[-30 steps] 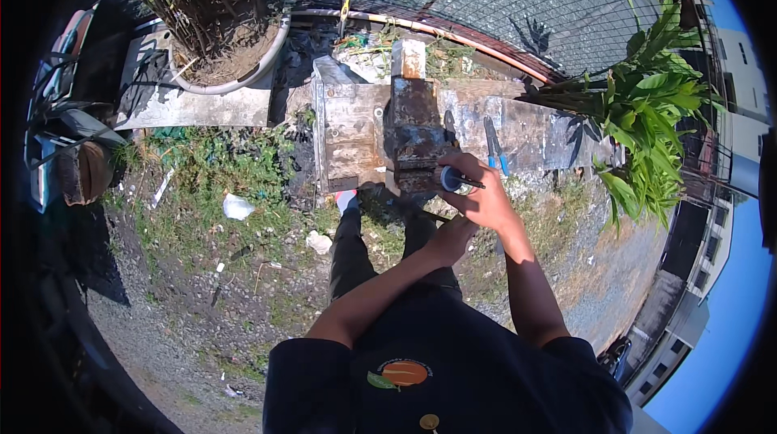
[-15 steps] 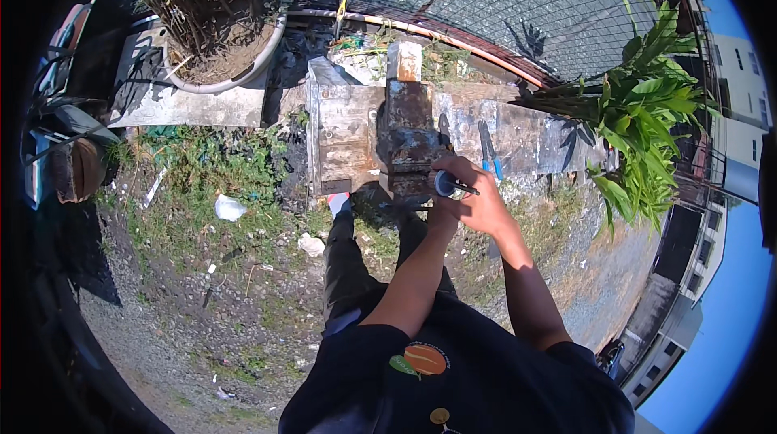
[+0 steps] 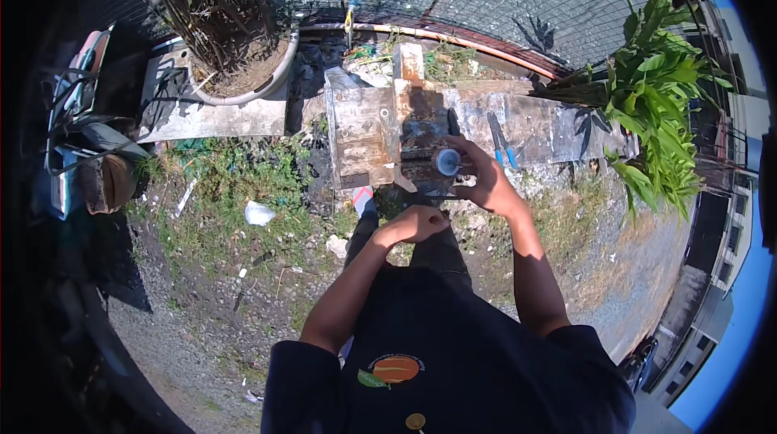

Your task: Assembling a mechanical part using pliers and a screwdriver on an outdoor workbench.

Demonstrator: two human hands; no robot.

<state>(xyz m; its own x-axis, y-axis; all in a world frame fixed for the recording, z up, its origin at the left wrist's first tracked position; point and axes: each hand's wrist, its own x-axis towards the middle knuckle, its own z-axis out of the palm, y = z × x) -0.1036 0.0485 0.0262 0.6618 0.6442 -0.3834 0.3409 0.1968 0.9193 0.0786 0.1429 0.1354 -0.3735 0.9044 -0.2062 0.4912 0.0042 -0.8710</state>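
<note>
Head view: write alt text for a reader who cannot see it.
Seen from above, a person's right hand holds a short blue-grey pipe piece at a rusty bench vise on a worn concrete slab, while the left hand hangs closed below the vise. Blue-handled pliers lie on the slab beside it.

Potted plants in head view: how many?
2. A bare-stemmed potted plant stands upper left on the concrete ledge; a leafy green plant is at right, pot hidden. Others may be hidden beyond the rim.
</note>
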